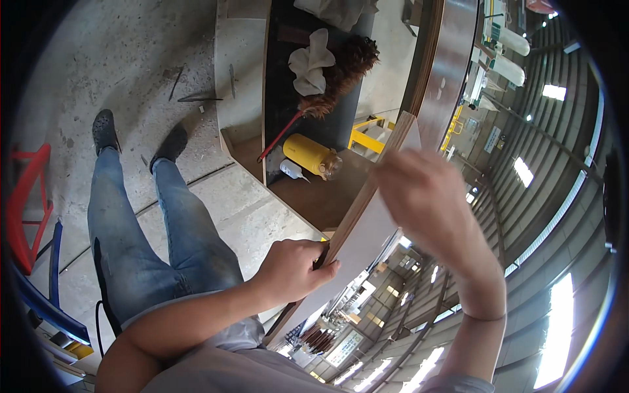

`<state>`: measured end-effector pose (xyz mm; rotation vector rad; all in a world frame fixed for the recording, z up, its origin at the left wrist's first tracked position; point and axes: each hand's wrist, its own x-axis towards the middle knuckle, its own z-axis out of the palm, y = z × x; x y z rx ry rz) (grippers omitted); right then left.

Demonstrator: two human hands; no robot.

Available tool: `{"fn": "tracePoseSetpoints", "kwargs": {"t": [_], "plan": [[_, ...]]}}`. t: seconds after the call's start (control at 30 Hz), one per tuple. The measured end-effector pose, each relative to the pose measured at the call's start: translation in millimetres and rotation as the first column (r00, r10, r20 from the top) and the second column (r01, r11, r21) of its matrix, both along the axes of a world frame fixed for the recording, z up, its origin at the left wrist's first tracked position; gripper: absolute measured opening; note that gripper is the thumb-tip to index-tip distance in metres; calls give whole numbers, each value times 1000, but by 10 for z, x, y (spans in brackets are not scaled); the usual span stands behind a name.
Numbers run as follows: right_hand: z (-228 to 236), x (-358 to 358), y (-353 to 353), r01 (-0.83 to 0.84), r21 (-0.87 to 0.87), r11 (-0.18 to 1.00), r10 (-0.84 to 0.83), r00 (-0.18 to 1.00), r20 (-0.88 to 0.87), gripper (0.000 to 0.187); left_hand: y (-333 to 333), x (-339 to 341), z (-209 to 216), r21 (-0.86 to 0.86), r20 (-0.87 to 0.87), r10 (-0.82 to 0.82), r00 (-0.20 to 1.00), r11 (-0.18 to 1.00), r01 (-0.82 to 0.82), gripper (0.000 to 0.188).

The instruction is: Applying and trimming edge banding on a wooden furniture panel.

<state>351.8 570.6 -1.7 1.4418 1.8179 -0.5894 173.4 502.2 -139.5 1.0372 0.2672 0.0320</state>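
White-faced panel [371, 230] runs lengthwise from near left to far right; the left hand [291, 270] is clamped on its edge, while the right hand [422, 200], blurred, is nearer its far end, grip impossible to tell.

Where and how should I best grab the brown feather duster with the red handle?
Probably by the thin red handle, at mid-length, coming from the picture's lower left: it slants bare that way, while bushy brown feathers cover the upper-right end.
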Motion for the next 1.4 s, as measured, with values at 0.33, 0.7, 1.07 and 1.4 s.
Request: {"fn": "tracePoseSetpoints", "kwargs": {"t": [0.33,0.7,1.07,1.4], "plan": [[40,-342,-239,76,-127,989,-95,984,-149,8,21,39,-21,98,0,7,1000,995,-7,31],[5,-522,-443,24,-153,988,-39,995,-89,10,-254,-186,109,-24,-87,64,994,997,-67,34],[38,-380,-515,175,-59,983,-182,971,-158,18,-170,5,139,-48,-115,109,987,992,-115,27],[136,138,-1184,708,666,234,-393,696,-601,6,-128,224,154,-178,-216,114,970,972,-154,35]]}}
